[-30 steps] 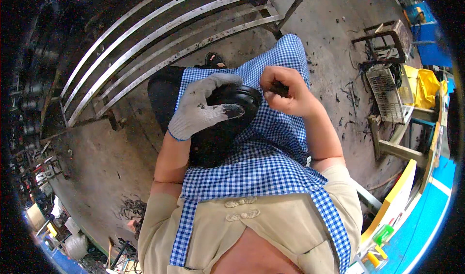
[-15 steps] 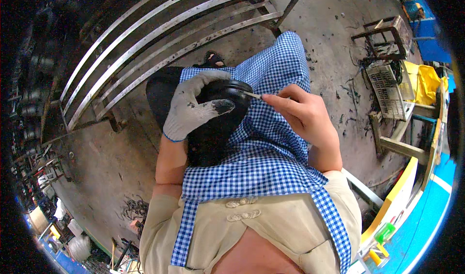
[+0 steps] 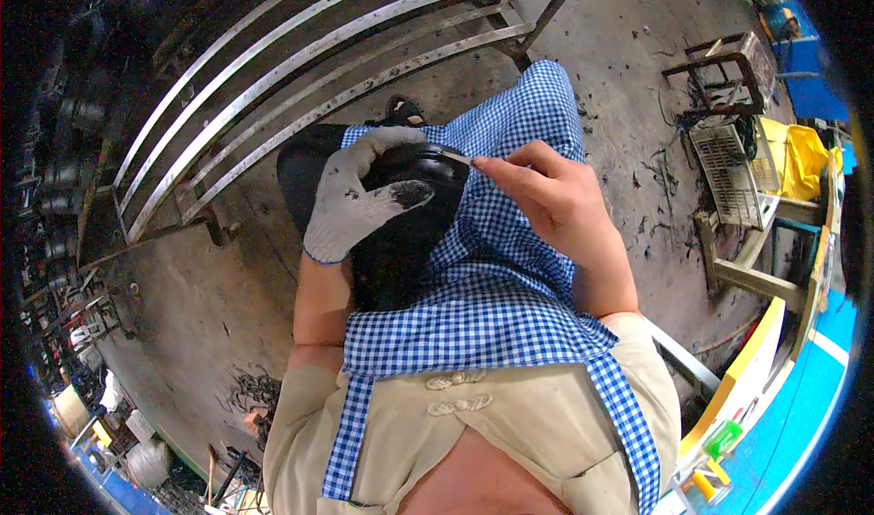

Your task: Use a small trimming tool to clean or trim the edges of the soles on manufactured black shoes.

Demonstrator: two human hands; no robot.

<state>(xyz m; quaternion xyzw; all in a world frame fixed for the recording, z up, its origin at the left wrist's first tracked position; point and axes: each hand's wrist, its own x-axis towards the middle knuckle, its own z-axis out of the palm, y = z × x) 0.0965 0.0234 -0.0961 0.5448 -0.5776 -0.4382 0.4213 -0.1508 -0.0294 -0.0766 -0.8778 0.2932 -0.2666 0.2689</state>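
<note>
A glossy black round part (image 3: 414,171), like a rubber ring or cap with a grooved rim, sits over my lap. My left hand (image 3: 350,203), in a pale knitted glove with a dark-stained thumb, is wrapped round its left side, thumb on the near face. Bare, my right hand (image 3: 566,203) pinches a thin, flat metal blade (image 3: 456,158) between thumb and fingers. The blade's far end meets the rim of the black part at its upper right; its exact tip is hard to make out. Below lies the blue checked apron (image 3: 519,119).
A metal rack (image 3: 309,50) with long bars stands ahead on the left. At the right are a small stool (image 3: 724,69), a pale plastic crate (image 3: 724,173) and a yellow cloth (image 3: 792,164). Black scraps (image 3: 255,387) litter the floor.
My right hand has moved a little left and up, carrying the blade further along the rim. The left hand and the black part have shifted slightly left.
</note>
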